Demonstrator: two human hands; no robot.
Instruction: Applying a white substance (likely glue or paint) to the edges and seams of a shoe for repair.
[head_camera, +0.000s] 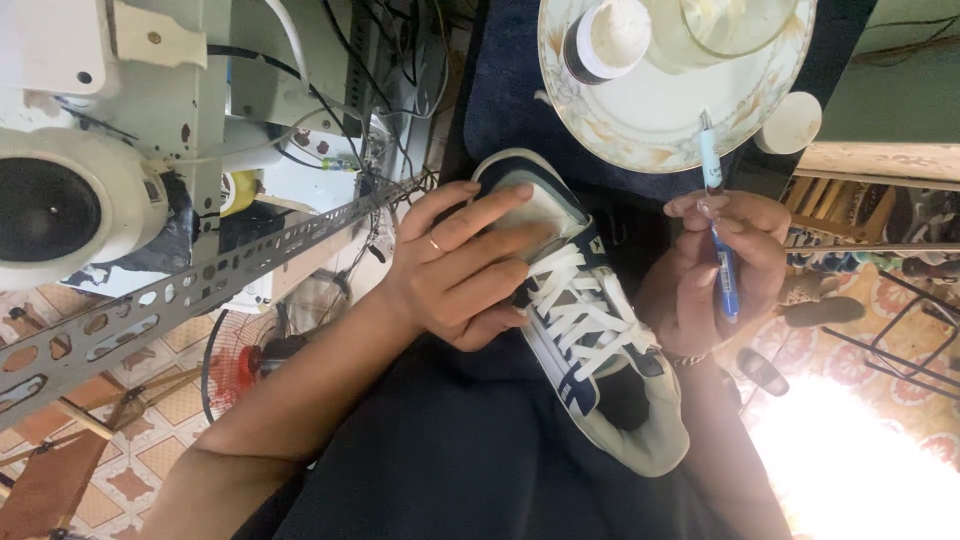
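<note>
My left hand (462, 262) lies flat over the toe of a white and navy sneaker (580, 310) that rests on my lap, on dark cloth. The fingers are spread and pressed on the toe cap, not curled round it, so this grip is released, only steadying the shoe. A thin ring sits on one finger. The sneaker points away from me, toe far and heel near, its white laces crossed and its opening facing up.

My right hand (718, 268) is just to the right of the shoe, close beside its laces. Its grip is clenched on a blue and white pen (720, 235), held upright between fingers and thumb, the pale end pointing far.

Beyond the pen, a patterned plate (660, 125) sits on the dark cloth, bearing a small bottle with a white cap (603, 38) and a clear glass jar (725, 25). To the left stands a white machine (90, 150) with a perforated metal bar (200, 275).
</note>
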